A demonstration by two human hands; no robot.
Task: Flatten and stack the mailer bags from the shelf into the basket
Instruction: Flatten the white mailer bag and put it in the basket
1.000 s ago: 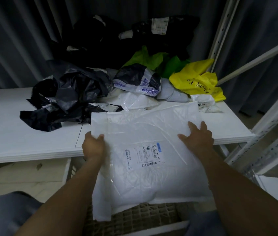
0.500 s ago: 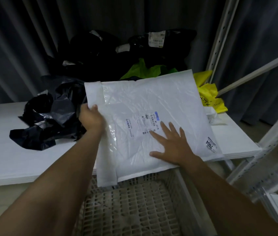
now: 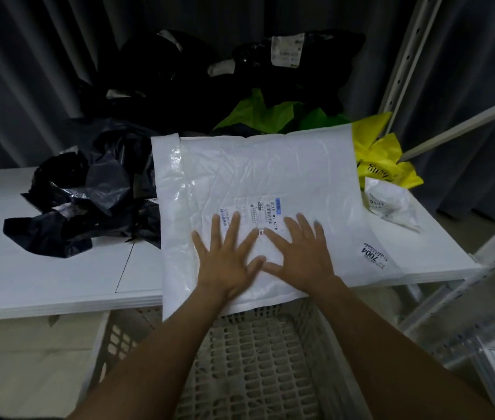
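Observation:
A large white mailer bag (image 3: 264,174) with a printed label lies spread on the white shelf (image 3: 43,268), its near edge hanging over the basket. My left hand (image 3: 225,259) and my right hand (image 3: 300,253) press flat on its near half, side by side, fingers straight and spread. Below the shelf's front edge stands the pale lattice basket (image 3: 249,368), with nothing visible inside it. Behind the white bag sits a heap of other mailer bags: crumpled black ones (image 3: 88,192), a green one (image 3: 270,116) and a yellow one (image 3: 385,159).
A small crumpled clear bag (image 3: 388,204) lies on the shelf at the right. White metal rack posts (image 3: 400,53) and rails rise on the right side. Dark curtains hang behind the shelf. A light floor shows at the lower left.
My left hand let go of the bag's left edge and now lies flat on it beside my right hand. The white bag, held over the basket a second ago, now lies on the shelf.

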